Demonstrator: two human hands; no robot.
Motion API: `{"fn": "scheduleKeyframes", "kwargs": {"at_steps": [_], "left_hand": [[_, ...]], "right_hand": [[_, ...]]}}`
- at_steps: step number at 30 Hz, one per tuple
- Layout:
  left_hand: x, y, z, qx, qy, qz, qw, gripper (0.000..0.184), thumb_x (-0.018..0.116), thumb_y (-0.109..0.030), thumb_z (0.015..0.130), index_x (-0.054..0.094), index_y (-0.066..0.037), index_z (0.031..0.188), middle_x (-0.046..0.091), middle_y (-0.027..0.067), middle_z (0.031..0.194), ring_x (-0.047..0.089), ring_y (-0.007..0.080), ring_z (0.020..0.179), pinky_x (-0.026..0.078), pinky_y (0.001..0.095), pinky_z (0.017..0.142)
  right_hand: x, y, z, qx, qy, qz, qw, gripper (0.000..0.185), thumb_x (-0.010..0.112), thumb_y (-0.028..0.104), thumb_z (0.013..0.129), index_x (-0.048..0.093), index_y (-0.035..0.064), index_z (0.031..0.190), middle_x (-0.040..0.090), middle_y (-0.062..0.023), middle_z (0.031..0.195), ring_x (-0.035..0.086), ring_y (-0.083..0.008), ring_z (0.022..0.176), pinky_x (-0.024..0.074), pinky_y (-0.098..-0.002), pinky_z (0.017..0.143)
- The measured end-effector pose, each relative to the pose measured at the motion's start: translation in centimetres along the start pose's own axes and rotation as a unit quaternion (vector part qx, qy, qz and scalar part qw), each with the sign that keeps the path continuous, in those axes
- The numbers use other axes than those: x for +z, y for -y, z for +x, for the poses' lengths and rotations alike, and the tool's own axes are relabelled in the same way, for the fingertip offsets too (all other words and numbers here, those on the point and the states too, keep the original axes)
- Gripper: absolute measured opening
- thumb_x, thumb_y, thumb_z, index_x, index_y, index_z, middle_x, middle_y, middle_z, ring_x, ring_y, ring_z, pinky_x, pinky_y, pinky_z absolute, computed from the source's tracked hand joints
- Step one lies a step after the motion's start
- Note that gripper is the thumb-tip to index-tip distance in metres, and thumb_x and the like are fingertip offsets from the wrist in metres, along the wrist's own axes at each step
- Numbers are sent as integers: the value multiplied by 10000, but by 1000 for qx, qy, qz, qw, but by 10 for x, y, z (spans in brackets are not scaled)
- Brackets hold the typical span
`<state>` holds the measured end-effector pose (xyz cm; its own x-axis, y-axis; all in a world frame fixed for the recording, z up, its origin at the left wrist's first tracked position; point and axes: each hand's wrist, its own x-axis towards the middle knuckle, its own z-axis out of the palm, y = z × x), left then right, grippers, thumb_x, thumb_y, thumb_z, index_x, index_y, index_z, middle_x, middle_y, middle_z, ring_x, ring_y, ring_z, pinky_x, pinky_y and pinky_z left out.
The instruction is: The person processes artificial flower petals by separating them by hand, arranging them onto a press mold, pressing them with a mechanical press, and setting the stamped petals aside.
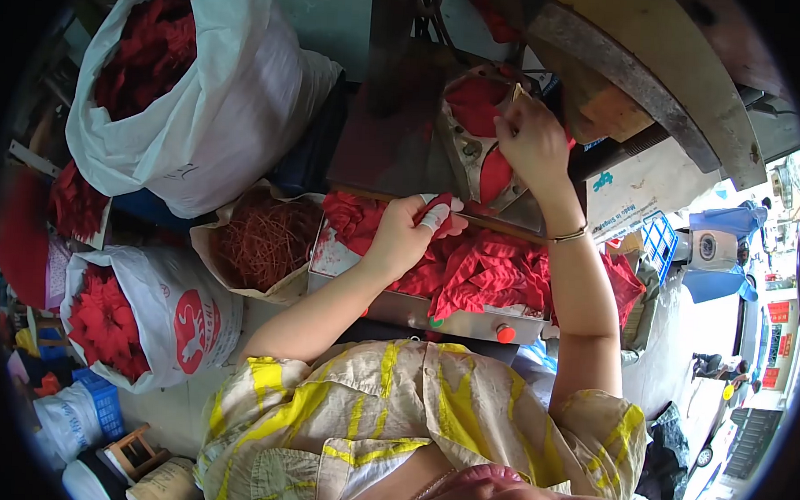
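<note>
My left hand (411,234), with white tape on a finger, is closed around a small piece of red fabric (443,218) above the metal tray (477,323). Crumpled red fabric pieces (487,271) fill that tray. My right hand (533,142) is pinched at the upper right edge of a metal die (461,155); whatever its fingertips hold is too small to make out. Red fabric (496,176) shows inside the die's openings. The die rests on the machine's dark bed (368,152).
Large white sack (210,146) of red fabric flowers at upper left. Below it stand a bag (306,282) of red strands and a smaller white bag (213,314). A curved metal machine part (626,73) hangs at upper right. Red button (505,334) on the tray front.
</note>
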<state>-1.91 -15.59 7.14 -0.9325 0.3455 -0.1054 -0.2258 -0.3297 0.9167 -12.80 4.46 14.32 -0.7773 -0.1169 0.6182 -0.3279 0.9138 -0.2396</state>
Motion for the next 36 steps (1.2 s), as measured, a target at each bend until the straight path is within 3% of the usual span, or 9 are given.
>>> {"fn": "scheduleKeyframes", "kwargs": {"at_steps": [8, 12, 16, 19, 21, 26, 32, 35, 36], "left_hand": [[8, -2, 5, 8, -57, -92, 994, 194, 661, -32, 929, 650, 72, 1092, 710, 143, 1021, 710, 210, 939, 582, 298, 862], [12, 1, 10, 6, -47, -158, 986, 193, 693, -48, 912, 663, 47, 1076, 709, 132, 1019, 714, 194, 903, 583, 282, 830], [23, -2, 5, 34, 5, -57, 998, 191, 631, -79, 962, 652, 34, 1115, 714, 123, 998, 708, 173, 872, 569, 273, 802], [30, 7, 9, 79, 110, 68, 988, 264, 453, -106, 1045, 606, 32, 1210, 728, 130, 984, 680, 156, 814, 545, 287, 779], [35, 4, 7, 13, 110, 48, 993, 263, 456, -105, 1043, 608, 35, 1206, 727, 136, 990, 679, 160, 806, 545, 286, 776], [47, 15, 9, -54, 44, -11, 998, 188, 594, -60, 975, 643, 45, 1123, 723, 148, 986, 705, 196, 884, 566, 306, 838], [52, 17, 12, -46, -7, -47, 998, 166, 666, -68, 935, 655, 38, 1062, 717, 123, 963, 709, 206, 885, 572, 310, 823], [50, 23, 16, -46, -28, -36, 998, 151, 683, -73, 926, 660, 23, 1041, 716, 99, 955, 704, 191, 859, 568, 299, 802], [49, 25, 18, -38, -40, -31, 998, 146, 692, -73, 920, 662, 14, 1034, 714, 86, 946, 700, 180, 844, 565, 292, 792]], "right_hand": [[-1, -5, 14, -125, 137, 54, 981, 135, 741, 168, 779, 680, 54, 819, 677, -105, 863, 616, -325, 893, 491, -432, 814], [-21, 14, -5, -162, 11, 137, 977, 123, 748, 143, 782, 680, 58, 838, 666, -79, 829, 616, -268, 848, 480, -371, 799], [-68, 33, -48, -48, 292, 316, 902, 133, 750, 89, 818, 656, 28, 890, 627, -84, 810, 613, -162, 721, 488, -286, 632], [-85, -9, -42, 159, 176, 226, 945, 153, 718, 127, 857, 681, 3, 938, 680, -119, 756, 644, -162, 699, 504, -307, 644], [-98, -45, -12, 79, 111, 55, 989, 177, 704, 147, 863, 693, 19, 985, 707, -157, 847, 695, -263, 771, 525, -364, 698], [-61, -94, 38, -95, 23, 165, 982, 168, 644, 139, 881, 678, 11, 985, 708, -148, 844, 694, -303, 832, 520, -370, 735], [-9, -117, 52, -39, 206, 51, 977, 282, 648, 115, 829, 659, 30, 1097, 695, -177, 938, 682, -304, 841, 521, -374, 748], [18, -126, 33, -236, -56, 26, 970, 242, 658, 89, 801, 674, 34, 1036, 691, -152, 866, 663, -263, 727, 527, -357, 689], [9, -115, 25, -160, -57, 45, 984, 194, 671, 86, 804, 683, 35, 990, 689, -131, 836, 654, -227, 710, 526, -334, 676]]}}
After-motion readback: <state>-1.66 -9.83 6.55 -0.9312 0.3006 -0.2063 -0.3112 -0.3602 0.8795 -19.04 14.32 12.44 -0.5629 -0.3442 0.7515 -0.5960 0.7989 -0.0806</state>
